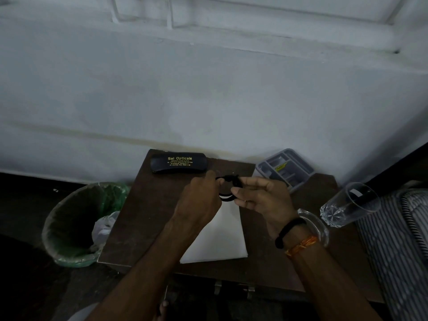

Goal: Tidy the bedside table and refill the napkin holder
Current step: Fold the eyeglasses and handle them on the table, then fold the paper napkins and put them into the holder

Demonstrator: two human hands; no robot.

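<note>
Both hands meet over the middle of the dark brown bedside table (143, 216). My left hand (199, 200) and my right hand (261, 195) each pinch a small black ring-shaped thing (228, 188), maybe a band or a napkin ring; what it is cannot be told. A white sheet or stack of napkins (222, 237) lies flat on the table under the hands. At the table's back edge a black spectacle case (178, 163) with gold lettering lies flat.
A grey compartment tray (286, 169) sits at the back right by the wall. A clear drinking glass (349, 205) stands at the right. A bin with a green liner (76, 223) stands on the floor to the left. Striped bedding (398, 246) lies to the right.
</note>
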